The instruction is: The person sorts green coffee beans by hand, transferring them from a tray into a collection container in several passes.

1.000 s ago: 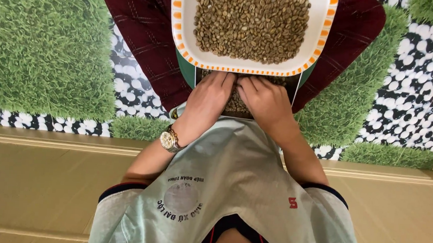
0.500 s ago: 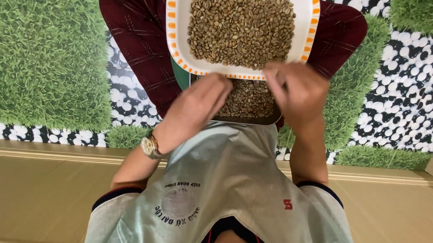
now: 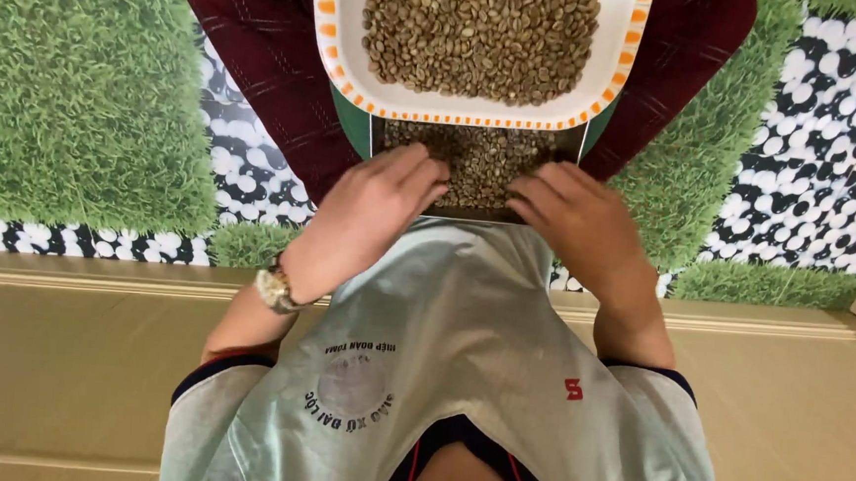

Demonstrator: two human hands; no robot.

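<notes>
Beans (image 3: 482, 163) between hands, left hand (image 3: 376, 208), right hand (image 3: 578, 220)

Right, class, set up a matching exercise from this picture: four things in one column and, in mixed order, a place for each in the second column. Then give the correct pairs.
Column one:
1. white tray with orange-marked rim
2. dark tray
3. wristwatch
4. right hand

Column two:
A. on the left wrist
B. at the top of the picture, full of beans, over the lap
C. at the right side of the lower bean tray, fingers at the beans
D. just below the white tray, between the two hands

Pairs: 1-B, 2-D, 3-A, 4-C
</notes>
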